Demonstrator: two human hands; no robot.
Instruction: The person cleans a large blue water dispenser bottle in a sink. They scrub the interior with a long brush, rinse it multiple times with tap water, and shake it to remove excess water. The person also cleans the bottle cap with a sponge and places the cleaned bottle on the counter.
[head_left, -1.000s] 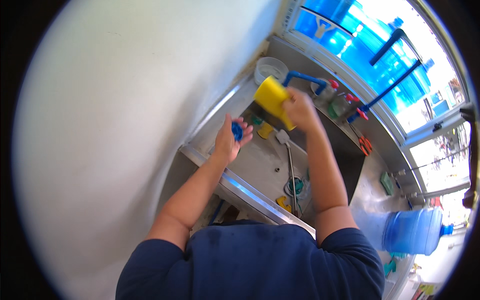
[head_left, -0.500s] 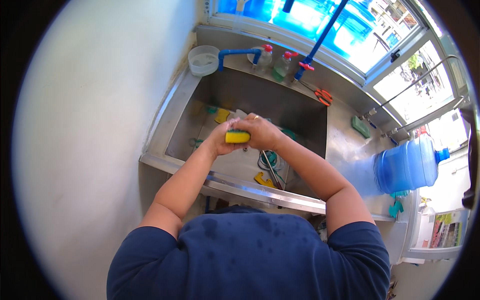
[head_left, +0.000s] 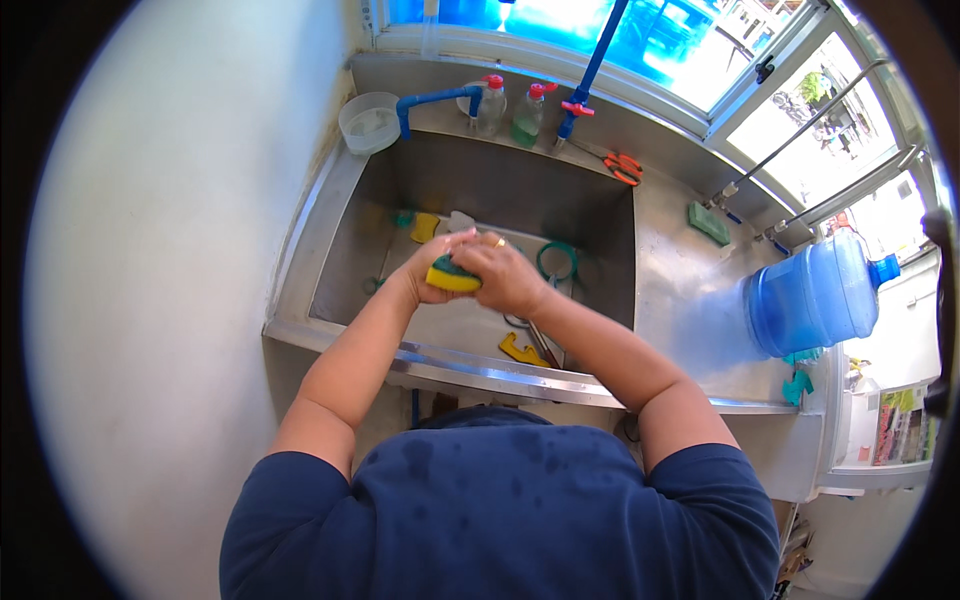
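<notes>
A yellow sponge with a green scouring side [head_left: 452, 279] is squeezed between my two hands over the steel sink [head_left: 590, 215]. My left hand [head_left: 421, 275] is closed around its left side. From the right, my right hand [head_left: 508, 278] grips it with bent fingers, and a ring shows on one finger. Whether something else is between the palms is hidden. Down in the sink lie a yellow hooked piece [head_left: 523, 350], a green ring [head_left: 557, 262], a rod-like tool [head_left: 544, 343], a yellow piece [head_left: 425, 227] and a whitish piece [head_left: 461, 222].
Along the back ledge stand a clear plastic tub [head_left: 369, 124], a blue pipe faucet [head_left: 437, 97], two red-topped bottles [head_left: 527, 118] and orange-handled pliers [head_left: 622, 168]. On the right counter are a green block [head_left: 708, 224] and a big blue water jug [head_left: 815, 295] lying on its side.
The sponge has tilted, and my right fingers are curled more tightly against it. The whole view has shifted slightly, so the sink appears further left and more of the green ring shows.
</notes>
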